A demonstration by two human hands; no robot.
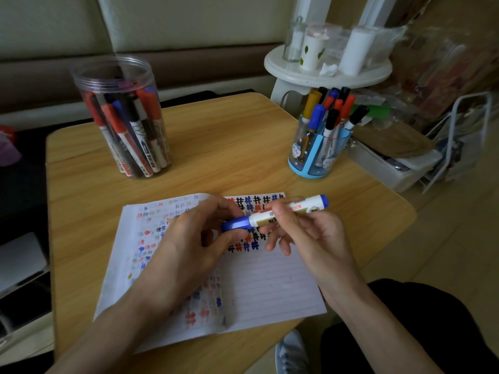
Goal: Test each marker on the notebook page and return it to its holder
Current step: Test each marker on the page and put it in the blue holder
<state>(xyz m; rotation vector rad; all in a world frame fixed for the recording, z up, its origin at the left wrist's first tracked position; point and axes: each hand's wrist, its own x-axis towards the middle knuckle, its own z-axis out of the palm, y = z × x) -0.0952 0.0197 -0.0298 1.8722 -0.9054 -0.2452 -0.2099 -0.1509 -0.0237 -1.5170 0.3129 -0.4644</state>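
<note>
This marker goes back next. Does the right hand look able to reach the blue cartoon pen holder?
Probably yes: the blue plastic pen holder stands beyond the right hand on the wooden table, only bare tabletop between, though that hand holds the white blue-capped marker.

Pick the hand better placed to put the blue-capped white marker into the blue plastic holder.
Right, probably. The right hand grips the blue-capped white marker by its barrel, and the blue plastic holder stands on that side; the left hand only pinches the cap.
</note>
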